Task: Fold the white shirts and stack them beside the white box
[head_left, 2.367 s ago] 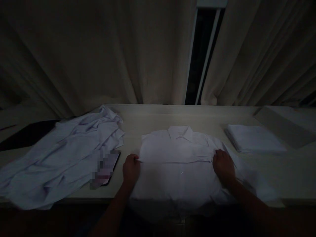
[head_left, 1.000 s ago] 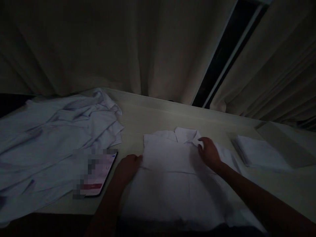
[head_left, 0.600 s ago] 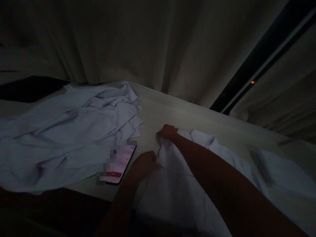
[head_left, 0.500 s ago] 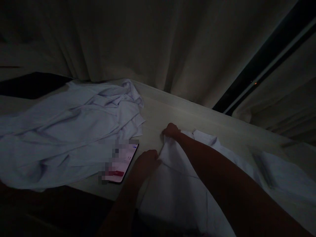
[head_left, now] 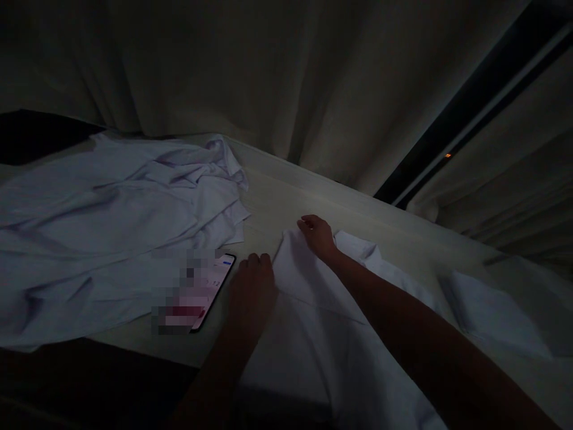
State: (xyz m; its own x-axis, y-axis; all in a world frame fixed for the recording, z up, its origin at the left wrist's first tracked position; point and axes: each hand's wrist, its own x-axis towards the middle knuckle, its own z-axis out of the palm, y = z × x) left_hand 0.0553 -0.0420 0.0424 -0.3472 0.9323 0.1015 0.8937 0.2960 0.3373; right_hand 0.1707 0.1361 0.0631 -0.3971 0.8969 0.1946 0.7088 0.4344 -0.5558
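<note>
both hands flat, no grip — left hand [head_left: 251, 285] and right hand [head_left: 319, 235] on white shirt [head_left: 313, 334].

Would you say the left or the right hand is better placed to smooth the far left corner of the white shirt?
Probably the right hand: it rests on that corner of the white shirt, while the left hand lies nearer, at its side edge.

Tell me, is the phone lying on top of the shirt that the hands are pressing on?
No, the phone lies on the table left of the left hand, beside the folded shirt, not on it.
</note>
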